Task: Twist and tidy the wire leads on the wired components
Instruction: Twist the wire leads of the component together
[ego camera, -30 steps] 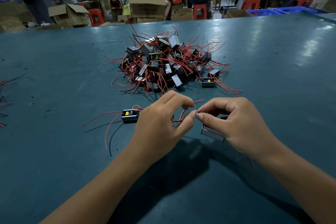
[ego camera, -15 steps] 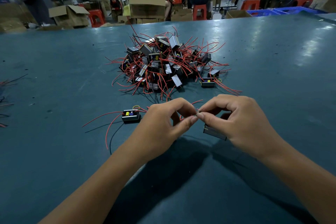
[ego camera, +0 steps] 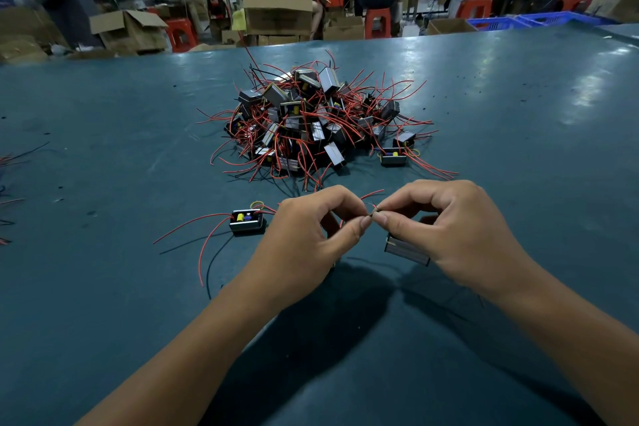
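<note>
While the dark teal tabletop (ego camera: 103,287) is carrying everything, a few loose red and black wire ends (ego camera: 10,180) are poking in at its far left edge. Right of them, near the person, a small black box-shaped component with yellow and blue parts on top (ego camera: 247,221) is lying flat, its thin red leads (ego camera: 204,235) trailing left and toward the near edge.

Further right, the left hand (ego camera: 304,242) is pinching a thin red wire lead (ego camera: 371,199) between thumb and forefinger. Beyond both hands, mid-table, a tangled heap of black components with red leads (ego camera: 311,124) is waiting.

Immediately right of the left hand, the right hand (ego camera: 460,235) is pinching the same lead, fingertips of the two hands almost touching; its curled lower fingers appear to be cradling a small black and silver rectangular component (ego camera: 406,249) just above the tabletop. How that lead joins this component is hidden.

The pinched stretch of lead is running roughly left to right between the fingertips, a free red end curving up and away to the far right. The held component's long axis is lying left to right too, tilting slightly down to the right.

Such leads are probably light, soft and springy, so pinching close to the bare tip and rolling looks sensible; the component is likely light and rigid, best held by its body, never tugged by the wire.
</note>
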`<state>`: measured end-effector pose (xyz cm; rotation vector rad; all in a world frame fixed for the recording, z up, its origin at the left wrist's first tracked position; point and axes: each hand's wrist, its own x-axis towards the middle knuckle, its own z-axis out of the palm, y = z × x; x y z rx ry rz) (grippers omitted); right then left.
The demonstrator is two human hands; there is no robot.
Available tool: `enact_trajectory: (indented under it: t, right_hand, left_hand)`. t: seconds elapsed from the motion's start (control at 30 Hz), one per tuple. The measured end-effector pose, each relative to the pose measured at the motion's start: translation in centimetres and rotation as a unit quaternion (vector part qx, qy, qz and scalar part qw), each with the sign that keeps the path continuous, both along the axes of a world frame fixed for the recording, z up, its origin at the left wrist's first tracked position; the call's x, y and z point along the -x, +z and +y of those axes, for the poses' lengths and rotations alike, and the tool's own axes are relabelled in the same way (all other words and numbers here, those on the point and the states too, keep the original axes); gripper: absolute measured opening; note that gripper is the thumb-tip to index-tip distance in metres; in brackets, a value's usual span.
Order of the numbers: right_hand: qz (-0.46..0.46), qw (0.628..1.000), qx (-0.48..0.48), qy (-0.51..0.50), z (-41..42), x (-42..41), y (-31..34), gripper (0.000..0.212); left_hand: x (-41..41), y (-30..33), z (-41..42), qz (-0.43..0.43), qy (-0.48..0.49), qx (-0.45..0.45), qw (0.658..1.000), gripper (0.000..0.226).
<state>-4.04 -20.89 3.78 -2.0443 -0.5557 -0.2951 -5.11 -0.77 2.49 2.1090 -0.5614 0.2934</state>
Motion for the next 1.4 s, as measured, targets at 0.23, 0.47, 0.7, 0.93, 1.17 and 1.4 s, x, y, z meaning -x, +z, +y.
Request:
enact_trajectory:
  t: [0.23,0.47,0.7,0.93,1.17,1.4]
  right_hand:
    - [0.007,1.0,-0.007,-0.002,-0.1,0.1,-0.1,0.007]
    - [0.011,1.0,-0.007,0.004,0.0,0.3,-0.1,0.013]
    - [0.004,1.0,-0.009,0.007,0.0,0.4,0.0,0.016]
    - [-0.015,1.0,0.003,0.014,0.1,0.9,0.5,0.015]
    - [-0.035,0.999,0.002,0.029,0.2,0.9,0.7,0.016]
    - [-0.044,0.998,0.024,0.03,0.4,0.9,0.6,0.016]
  left_hand:
    - [0.1,-0.1,-0.1,0.004,0.002,0.011,1.0,0.007]
    - [0.4,0.1,-0.3,-0.005,0.004,0.002,1.0,0.006]
    - [0.8,0.5,-0.5,-0.026,0.02,-0.001,0.999,0.003]
    - [1.1,2.5,-1.2,-0.183,0.059,-0.148,0.97,0.011]
    - [1.2,4.5,-1.1,-0.243,0.059,-0.264,0.931,0.015]
    - [1.3,4.9,-1.2,-0.16,0.058,-0.278,0.945,0.013]
